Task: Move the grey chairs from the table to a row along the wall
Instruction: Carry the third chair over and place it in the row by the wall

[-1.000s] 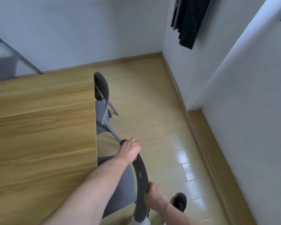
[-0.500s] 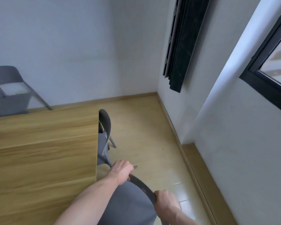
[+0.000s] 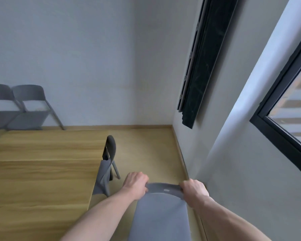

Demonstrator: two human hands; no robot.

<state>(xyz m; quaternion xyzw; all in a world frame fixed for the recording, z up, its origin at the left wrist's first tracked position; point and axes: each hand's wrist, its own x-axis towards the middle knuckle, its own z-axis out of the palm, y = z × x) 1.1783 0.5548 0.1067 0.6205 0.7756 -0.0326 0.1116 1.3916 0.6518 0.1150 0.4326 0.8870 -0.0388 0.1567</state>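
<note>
Hands now sit apart on the backrest of the grey chair [image 3: 161, 214] at bottom centre, left hand [image 3: 135, 184] and right hand [image 3: 194, 190] both curled around it, since it turned away from the table [image 3: 42, 171], probably ready for carrying towards the two chairs [image 3: 16, 108] at the wall, upper left.

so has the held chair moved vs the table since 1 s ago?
Yes. The held chair has swung out from the table edge toward the right-hand wall, backrest now crosswise, gripped by left hand and right hand.
</note>
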